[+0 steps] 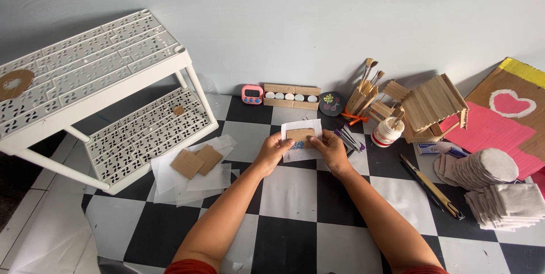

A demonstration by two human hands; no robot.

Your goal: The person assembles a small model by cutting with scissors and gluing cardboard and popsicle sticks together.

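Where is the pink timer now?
In the head view, the pink timer stands at the foot of the wall, left of the wooden holder with white rounds, behind the hands.

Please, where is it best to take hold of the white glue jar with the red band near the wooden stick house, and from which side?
Probably grip the white glue jar around its round body, just below the lid, coming from above and the front. It stands upright; the wooden stick house crowds its rear and right, the brush holder its left. Both hands, left hand and right hand, currently hold a cardboard piece.
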